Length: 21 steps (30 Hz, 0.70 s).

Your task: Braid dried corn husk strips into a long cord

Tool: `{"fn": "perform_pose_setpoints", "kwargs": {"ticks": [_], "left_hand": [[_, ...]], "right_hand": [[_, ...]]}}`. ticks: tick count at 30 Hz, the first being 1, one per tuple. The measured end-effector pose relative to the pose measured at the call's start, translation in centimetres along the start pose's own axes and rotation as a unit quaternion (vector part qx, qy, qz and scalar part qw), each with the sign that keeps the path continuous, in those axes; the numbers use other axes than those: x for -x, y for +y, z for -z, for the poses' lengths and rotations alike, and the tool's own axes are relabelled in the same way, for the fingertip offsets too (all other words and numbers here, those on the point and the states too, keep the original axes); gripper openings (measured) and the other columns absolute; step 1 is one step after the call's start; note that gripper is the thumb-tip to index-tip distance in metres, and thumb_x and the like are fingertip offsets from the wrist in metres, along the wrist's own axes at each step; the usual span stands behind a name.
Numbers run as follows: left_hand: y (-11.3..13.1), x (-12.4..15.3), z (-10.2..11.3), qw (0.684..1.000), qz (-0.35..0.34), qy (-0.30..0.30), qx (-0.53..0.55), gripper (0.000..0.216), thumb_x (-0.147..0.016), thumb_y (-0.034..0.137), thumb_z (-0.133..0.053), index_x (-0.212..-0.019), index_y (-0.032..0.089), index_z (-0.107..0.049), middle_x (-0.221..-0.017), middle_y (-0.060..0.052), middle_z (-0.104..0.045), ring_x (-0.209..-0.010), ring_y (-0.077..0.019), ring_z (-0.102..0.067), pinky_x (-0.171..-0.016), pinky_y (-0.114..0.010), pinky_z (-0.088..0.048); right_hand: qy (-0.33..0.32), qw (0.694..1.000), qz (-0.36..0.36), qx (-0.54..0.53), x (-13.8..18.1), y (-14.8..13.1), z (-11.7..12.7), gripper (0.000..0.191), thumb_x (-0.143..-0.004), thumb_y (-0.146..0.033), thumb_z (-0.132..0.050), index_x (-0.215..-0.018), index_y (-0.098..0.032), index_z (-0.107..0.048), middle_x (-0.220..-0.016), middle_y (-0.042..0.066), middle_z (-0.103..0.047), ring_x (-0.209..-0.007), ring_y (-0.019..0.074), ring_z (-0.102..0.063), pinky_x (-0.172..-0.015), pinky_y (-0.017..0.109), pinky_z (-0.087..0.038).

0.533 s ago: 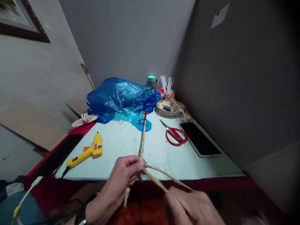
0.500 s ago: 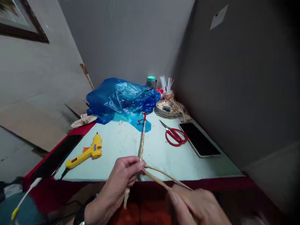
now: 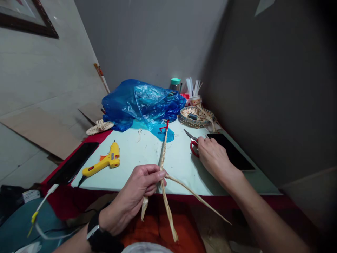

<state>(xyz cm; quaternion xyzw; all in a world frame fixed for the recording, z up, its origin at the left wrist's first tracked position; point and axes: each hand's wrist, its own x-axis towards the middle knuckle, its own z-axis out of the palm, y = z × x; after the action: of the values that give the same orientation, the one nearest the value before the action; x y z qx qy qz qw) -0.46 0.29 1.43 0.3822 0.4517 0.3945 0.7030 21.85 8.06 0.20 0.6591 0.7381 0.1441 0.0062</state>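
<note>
My left hand (image 3: 146, 181) is closed, pinching a braid (image 3: 163, 149) of pale dried plant fibre at its near end. The braid runs away from me over the table, and red string (image 3: 166, 125) is tied at its far tip. Below my fingers, loose strands (image 3: 168, 214) hang past the table edge, one slanting to the right. At the right, my right hand (image 3: 214, 154) is closed over the red-handled scissors (image 3: 194, 144). Their blades point away to the left, and my hand hides part of the handles.
A yellow glue gun (image 3: 105, 162) lies left, near a dark flat panel (image 3: 75, 161). A blue plastic bag (image 3: 142, 102) fills the back. A woven basket (image 3: 196, 121) and a cup of white sticks (image 3: 195, 100) stand back right. A phone (image 3: 237, 154) lies beside my right hand.
My right hand has let go of the strands and moved up and right onto the scissors. The strands now hang free. My left hand still pinches the braid, and the view has shifted slightly.
</note>
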Motion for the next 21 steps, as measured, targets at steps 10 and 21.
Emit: {"fn": "perform_pose_setpoints", "kwargs": {"ticks": [10,21], "left_hand": [[-0.2,-0.1,0.8,0.999,0.028,-0.007,0.043,0.017,-0.076,0.022,-0.07,-0.073,0.009,-0.06,-0.057,0.004,-0.045,-0.042,0.0012,-0.015,-0.039,-0.017,-0.007],[-0.1,0.1,1.0,0.997,0.026,-0.028,0.074,0.011,-0.077,0.017,-0.067,-0.073,0.008,-0.062,-0.058,0.003,-0.049,-0.041,0.002,-0.016,-0.037,-0.015,-0.009]], "right_hand": [[0.171,0.899,0.102,-0.39,3.6,1.1,3.3,0.061,-0.085,-0.022,-0.052,-0.14,-0.016,-0.026,-0.102,0.009,-0.059,-0.078,0.0164,-0.059,-0.07,0.026,-0.048],[0.15,0.92,0.242,-0.268,13.4,0.6,3.0,0.04,-0.087,-0.019,-0.047,-0.126,-0.017,-0.052,-0.092,0.009,-0.058,-0.074,0.0166,-0.056,-0.061,0.026,-0.049]]}}
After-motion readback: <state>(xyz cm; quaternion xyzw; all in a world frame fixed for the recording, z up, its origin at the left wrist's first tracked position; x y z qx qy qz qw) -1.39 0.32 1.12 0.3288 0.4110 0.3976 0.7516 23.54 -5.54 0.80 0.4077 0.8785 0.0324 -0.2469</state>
